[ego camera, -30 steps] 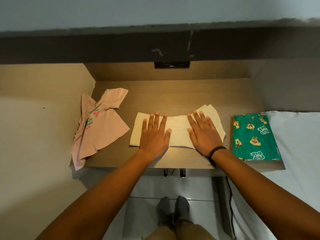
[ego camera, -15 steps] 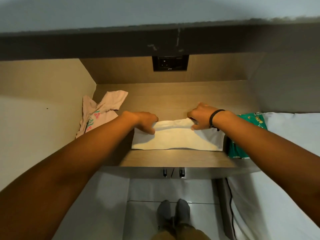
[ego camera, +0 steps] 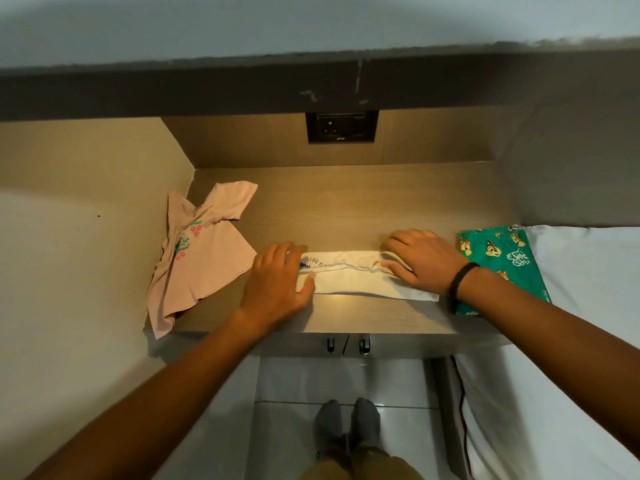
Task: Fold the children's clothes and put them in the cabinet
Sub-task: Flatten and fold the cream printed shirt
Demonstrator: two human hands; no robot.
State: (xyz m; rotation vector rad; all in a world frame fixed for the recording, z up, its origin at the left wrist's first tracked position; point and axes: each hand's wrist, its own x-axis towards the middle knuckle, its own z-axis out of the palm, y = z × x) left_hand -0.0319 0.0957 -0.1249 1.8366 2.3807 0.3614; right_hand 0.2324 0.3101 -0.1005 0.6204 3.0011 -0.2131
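Note:
A cream garment [ego camera: 349, 280] with a small print lies on the wooden cabinet top [ego camera: 346, 209], folded into a narrow strip. My left hand [ego camera: 277, 282] rests on its left end, fingers laid over the cloth and thumb on the near layer. My right hand [ego camera: 420, 259] is on the right end, fingers curled over the folded edge and thumb pinching it. A pink shirt [ego camera: 197, 254] with a flower print lies unfolded at the left, its hem hanging over the front edge. A folded green printed garment [ego camera: 502, 258] sits at the right.
The top sits in a niche with a side wall on the left and a socket panel [ego camera: 341, 127] at the back. Two cabinet door handles [ego camera: 346, 342] show below the front edge. A white bed [ego camera: 571, 341] is on the right.
Both hands went from pressing the cream garment flat to gripping its far edge, then pulled that edge toward me. The garment is now a narrower strip with its print showing.

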